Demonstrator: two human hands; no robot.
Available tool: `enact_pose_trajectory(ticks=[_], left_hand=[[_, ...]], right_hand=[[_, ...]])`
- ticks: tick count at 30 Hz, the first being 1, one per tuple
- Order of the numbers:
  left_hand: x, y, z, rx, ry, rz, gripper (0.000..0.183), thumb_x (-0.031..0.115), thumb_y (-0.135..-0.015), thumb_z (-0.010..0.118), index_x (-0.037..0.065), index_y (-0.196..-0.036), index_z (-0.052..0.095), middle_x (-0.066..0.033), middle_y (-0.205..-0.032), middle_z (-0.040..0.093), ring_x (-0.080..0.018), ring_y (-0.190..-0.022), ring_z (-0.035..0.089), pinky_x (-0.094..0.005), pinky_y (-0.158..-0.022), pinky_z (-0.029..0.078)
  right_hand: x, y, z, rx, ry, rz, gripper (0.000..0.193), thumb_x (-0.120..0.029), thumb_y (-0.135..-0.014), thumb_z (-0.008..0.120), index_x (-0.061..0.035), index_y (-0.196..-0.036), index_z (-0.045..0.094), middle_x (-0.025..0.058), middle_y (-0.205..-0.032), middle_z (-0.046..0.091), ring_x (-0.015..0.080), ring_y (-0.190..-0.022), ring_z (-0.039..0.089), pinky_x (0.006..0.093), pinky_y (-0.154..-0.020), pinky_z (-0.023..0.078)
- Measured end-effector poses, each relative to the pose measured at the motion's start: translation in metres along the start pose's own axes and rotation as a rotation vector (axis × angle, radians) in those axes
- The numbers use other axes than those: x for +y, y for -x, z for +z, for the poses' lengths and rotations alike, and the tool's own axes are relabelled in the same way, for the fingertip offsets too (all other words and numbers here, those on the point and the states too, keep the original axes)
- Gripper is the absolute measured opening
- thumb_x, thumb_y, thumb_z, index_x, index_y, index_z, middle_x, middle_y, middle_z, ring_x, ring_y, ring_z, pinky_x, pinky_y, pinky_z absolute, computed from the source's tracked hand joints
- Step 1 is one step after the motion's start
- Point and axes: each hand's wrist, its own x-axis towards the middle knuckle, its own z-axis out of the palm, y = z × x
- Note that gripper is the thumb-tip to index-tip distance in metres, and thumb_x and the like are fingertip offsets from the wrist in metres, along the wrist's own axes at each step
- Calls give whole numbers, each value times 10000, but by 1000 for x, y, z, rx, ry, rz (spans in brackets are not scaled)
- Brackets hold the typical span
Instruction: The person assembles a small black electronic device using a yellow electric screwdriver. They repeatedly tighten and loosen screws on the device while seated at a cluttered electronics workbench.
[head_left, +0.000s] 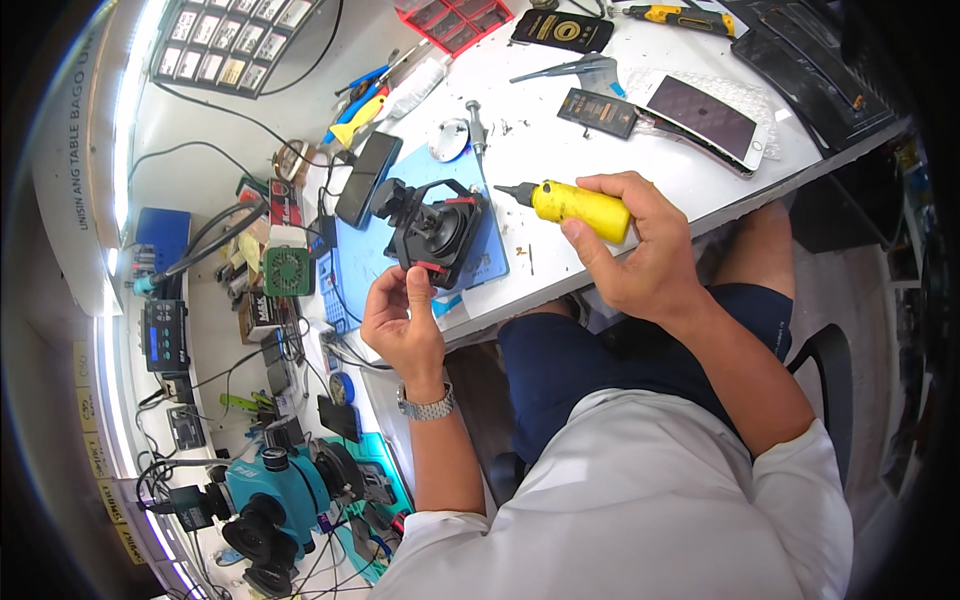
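Note:
My right hand (645, 245) is wrapped round a yellow squeeze bottle (585, 208), held tilted on its side above the table's near part. Its black nozzle (517, 194) points left, toward a black clamp fixture (438, 232) with a round suction cup and red parts. Thumb and fingers of my left hand (408, 315) pinch the near edge of that fixture by a red piece. The fixture is over a light blue mat (490, 258); whether it rests fully on the mat I cannot tell. A metal watch is on my left wrist.
Beside the fixture lies a dark phone (369, 178). Farther right are a phone battery (597, 113), an opened white phone (705, 122) on bubble wrap, and tweezers (555, 71). A small round dish (448, 139) and a screwdriver (476, 128) sit behind. A teal microscope (275, 505) stands lower left among cables.

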Motion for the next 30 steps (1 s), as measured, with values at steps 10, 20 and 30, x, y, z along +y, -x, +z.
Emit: enact_pose_trajectory(ticks=[10,20,30], left_hand=[[12,-4,6,-6,24,-62,220,121,-1097,849,-70,-1161,762,-71,-991,812,-101,-805,718,-241,-744,557],[1,5,13,-13,51,-36,228,95,-1052,897,-59,-1164,771,-69,-1007,813,-107,-871,763,-247,-794,614],[4,5,17,-7,4,34,254,108,-1005,942,-59,-1113,784,-97,-976,815,-118,-829,773,-263,-758,631]], right_hand=[[-1,0,-4,-12,11,-11,380,-110,-950,902,7,-1266,726,213,-1133,773,377,-997,775,431,-891,617],[-24,0,-11,-151,-30,-35,376,-116,-946,934,-8,-1247,735,181,-1120,786,328,-1000,779,405,-892,612],[-41,-8,-7,-260,30,-151,384,-79,-939,924,5,-1260,730,190,-1116,780,337,-982,774,396,-876,613]])
